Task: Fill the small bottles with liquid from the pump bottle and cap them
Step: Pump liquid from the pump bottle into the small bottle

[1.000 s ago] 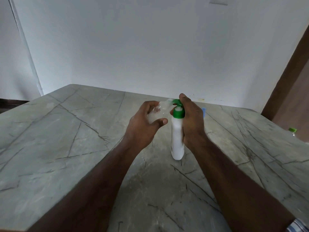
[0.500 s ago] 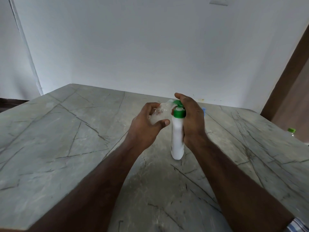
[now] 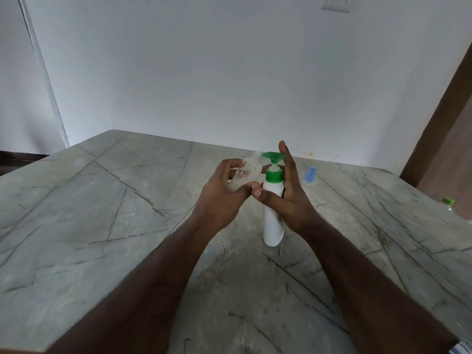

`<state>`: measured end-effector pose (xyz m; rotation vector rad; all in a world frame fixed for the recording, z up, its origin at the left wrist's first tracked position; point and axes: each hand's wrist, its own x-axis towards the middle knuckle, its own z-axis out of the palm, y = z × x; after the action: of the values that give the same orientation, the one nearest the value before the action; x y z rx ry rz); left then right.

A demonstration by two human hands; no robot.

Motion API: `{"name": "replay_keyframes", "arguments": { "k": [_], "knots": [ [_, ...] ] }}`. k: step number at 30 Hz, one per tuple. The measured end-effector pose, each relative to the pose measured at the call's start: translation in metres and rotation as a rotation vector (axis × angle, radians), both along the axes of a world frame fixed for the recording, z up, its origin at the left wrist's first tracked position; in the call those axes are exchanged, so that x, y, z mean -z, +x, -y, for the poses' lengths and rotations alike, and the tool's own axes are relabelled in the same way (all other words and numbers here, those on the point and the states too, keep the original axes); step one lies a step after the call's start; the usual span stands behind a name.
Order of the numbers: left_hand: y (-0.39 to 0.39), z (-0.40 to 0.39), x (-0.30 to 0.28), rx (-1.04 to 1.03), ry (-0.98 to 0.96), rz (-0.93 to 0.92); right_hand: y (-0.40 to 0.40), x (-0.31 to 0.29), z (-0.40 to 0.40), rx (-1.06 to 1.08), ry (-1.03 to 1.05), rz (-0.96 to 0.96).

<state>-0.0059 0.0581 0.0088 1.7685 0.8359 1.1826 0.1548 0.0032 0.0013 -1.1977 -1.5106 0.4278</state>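
Centre of the frame: your left hand [image 3: 224,198] is clamped on a small clear bottle [image 3: 245,175], tilted with its mouth under the green pump head [image 3: 273,157] of the white pump bottle [image 3: 272,213], which stands on the marble bench [image 3: 102,200]. Your right hand [image 3: 288,198], pressing the pump half a second ago, has opened, its fingers [image 3: 286,159] lifted beside the risen head, apparently marking the end of one stroke. Right of centre, a blue-capped bottle [image 3: 309,176] waits behind it.
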Motion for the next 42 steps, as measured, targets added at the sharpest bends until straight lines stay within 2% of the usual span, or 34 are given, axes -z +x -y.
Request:
{"name": "replay_keyframes", "arguments": {
  "k": [4, 9, 22, 35, 42],
  "knots": [
    [-0.001, -0.001, 0.002, 0.016, -0.016, 0.01, 0.001, 0.0, 0.001, -0.001, -0.012, 0.103],
    [-0.001, -0.003, 0.003, 0.037, -0.053, 0.018, -0.002, -0.004, 0.003, 0.037, 0.064, 0.126],
    [-0.002, -0.001, 0.003, 0.098, -0.073, 0.091, 0.001, -0.019, 0.01, 0.069, 0.007, 0.151],
    [-0.001, -0.011, 0.007, 0.003, -0.007, -0.022, -0.002, -0.025, 0.015, 0.075, -0.055, 0.221],
    [-0.003, -0.013, 0.009, 0.032, -0.024, 0.001, -0.003, -0.027, 0.015, 0.074, -0.031, 0.186]
  ]
}}
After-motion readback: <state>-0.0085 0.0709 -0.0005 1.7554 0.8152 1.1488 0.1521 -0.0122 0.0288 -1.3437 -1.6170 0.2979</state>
